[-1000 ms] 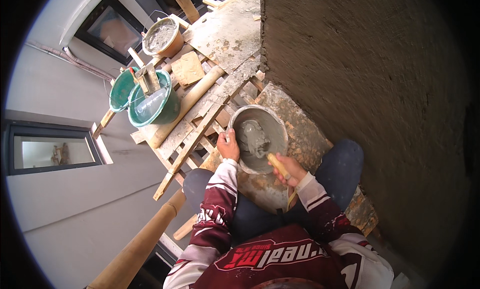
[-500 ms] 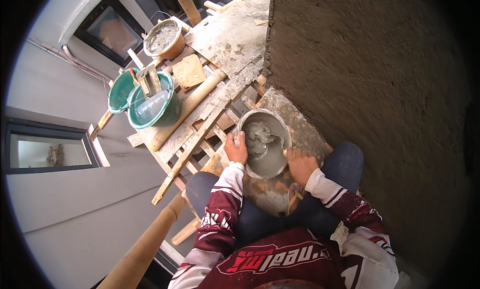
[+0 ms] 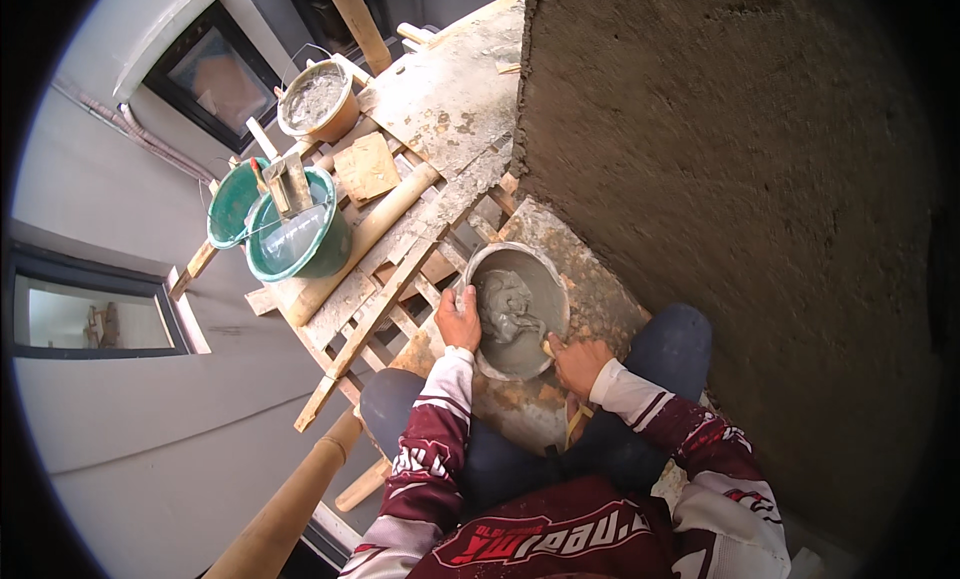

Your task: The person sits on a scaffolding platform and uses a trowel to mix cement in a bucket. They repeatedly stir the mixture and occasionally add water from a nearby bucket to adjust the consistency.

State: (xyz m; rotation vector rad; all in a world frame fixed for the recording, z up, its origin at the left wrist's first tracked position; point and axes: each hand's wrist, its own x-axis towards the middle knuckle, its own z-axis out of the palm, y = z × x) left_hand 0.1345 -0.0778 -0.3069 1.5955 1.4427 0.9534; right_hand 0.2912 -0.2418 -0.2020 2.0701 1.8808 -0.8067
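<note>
Finding the round grey bowl [image 3: 550,285] directly between the two hands, apparently resting on the stained board [image 3: 605,272] in front of them. Holding a heap of wet grey paste [image 3: 507,297] just inside from the left fingers, leaning toward that side. Gripping the near-left rim with the left hand [image 3: 460,321], hooking the thumb over the edge. Closing the right hand [image 3: 582,364] around a pale tool handle [image 3: 548,348] at the opposite side of the rim; not making out the blade, nor telling whether touching the bowl wall.

Judging a tilt or spin of the bowl as the chief risk, following from any slackening of the left thumb during a hard push from the right. Risking paste over the rim onto the board or sleeve through too sharp a lift at the right hand. Risking a slip of the right grip in case of a wet handle.

Noting open gaps in the slatted planks [image 3: 401,320] just left of the left hand, capable of swallowing a dropped tool. Seeing, farther beyond the left hand, a green bucket [image 3: 332,247] of water, with a flat metal float [image 3: 288,187] lying over its rim and possibly sliding in after a jolt to the planks. Observing a tan bucket [image 3: 343,124] of grey mix farther still. Facing a rough plastered wall [image 3: 720,169] right of the right hand, exposing the right knee [image 3: 680,341] to scuffing on any sideways shift.
</note>
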